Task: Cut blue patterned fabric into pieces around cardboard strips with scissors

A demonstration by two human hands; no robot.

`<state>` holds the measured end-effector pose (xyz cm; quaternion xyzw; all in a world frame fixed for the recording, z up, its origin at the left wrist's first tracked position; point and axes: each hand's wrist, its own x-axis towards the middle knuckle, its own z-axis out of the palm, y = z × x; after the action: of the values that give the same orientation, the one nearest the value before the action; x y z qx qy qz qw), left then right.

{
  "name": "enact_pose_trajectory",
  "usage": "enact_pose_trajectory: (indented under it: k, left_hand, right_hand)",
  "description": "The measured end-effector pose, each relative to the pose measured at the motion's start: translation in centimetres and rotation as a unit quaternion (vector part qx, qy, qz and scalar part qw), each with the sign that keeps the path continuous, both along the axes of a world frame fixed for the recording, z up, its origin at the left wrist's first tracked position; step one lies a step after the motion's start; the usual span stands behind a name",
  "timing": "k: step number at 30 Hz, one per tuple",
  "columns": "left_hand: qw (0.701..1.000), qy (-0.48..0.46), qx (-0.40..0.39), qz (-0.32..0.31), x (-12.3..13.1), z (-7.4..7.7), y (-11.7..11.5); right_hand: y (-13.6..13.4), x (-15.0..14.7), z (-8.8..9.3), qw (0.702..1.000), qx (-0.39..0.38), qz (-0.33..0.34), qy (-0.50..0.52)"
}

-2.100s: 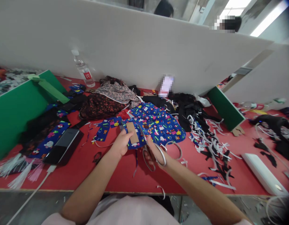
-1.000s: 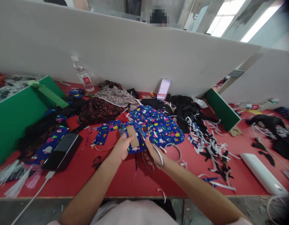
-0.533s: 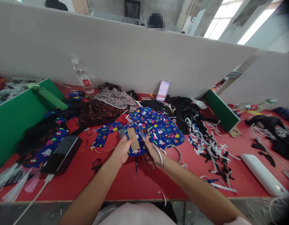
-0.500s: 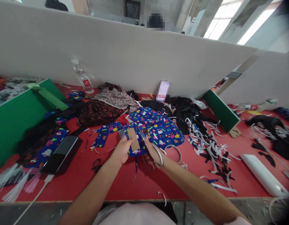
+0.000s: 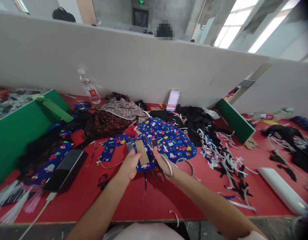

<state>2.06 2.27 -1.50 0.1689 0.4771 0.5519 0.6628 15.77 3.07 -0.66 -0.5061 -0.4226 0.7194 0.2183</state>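
Observation:
My left hand (image 5: 130, 164) is closed on a brown cardboard strip (image 5: 142, 152), its thumb lying on the strip's face. The strip lies against blue cartoon-print fabric (image 5: 172, 135), which spreads beyond both hands. My right hand (image 5: 162, 162) is closed around scissors (image 5: 148, 142), whose metal blades point up and left, next to the strip over the fabric. A pale loop (image 5: 171, 168) curves around the back of this hand, and another pale ring (image 5: 191, 165) shows just right of it. The right fingers are mostly hidden beneath the hand.
Dark floral cloth (image 5: 107, 123) and a water bottle (image 5: 91, 90) stand behind, left. A black power bank (image 5: 65, 170) with a cable lies front left. Fabric scraps (image 5: 226, 163) and a white device (image 5: 281, 190) are on the right. Green boards (image 5: 235, 121) flank the red table (image 5: 169, 203).
The view has tilted up slightly, so the table sits lower in the picture. Both hands keep their holds, with the scissors' blades still beside the cardboard strip.

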Motion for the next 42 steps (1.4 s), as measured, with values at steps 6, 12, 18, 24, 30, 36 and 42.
enact_pose_trajectory:
  k: [6, 12, 18, 24, 30, 36, 42]
  left_hand:
    - [1.000, -0.008, 0.003, -0.005, 0.0, 0.1, 0.0]
    - [1.000, -0.005, 0.003, -0.008, 0.1, 0.3, -0.2]
    - [1.000, 0.001, -0.005, -0.007, 0.2, 0.5, -0.3]
    - [1.000, 0.009, 0.005, -0.010, 0.2, 0.6, -0.3]
    - [1.000, 0.011, 0.004, -0.016, 0.3, 0.6, -0.4]
    - [1.000, 0.016, 0.007, -0.015, 0.5, 0.4, -0.4]
    - [1.000, 0.009, 0.018, -0.021, 0.5, -0.1, -0.5]
  right_hand:
    - [0.3, 0.1, -0.5, 1.000, 0.022, 0.014, 0.014]
    - [0.9, -0.3, -0.7, 0.999, 0.031, 0.018, 0.027]
    - [0.8, -0.5, -0.4, 0.999, 0.045, 0.005, 0.010]
    - [1.0, -0.7, -0.2, 0.999, 0.033, 0.005, 0.022]
    - [1.2, -0.4, -0.1, 0.998, 0.051, 0.026, 0.007]
    - [1.0, -0.2, -0.4, 0.997, 0.070, 0.037, -0.005]
    - [1.0, -0.5, 0.3, 0.997, 0.071, 0.009, -0.020]
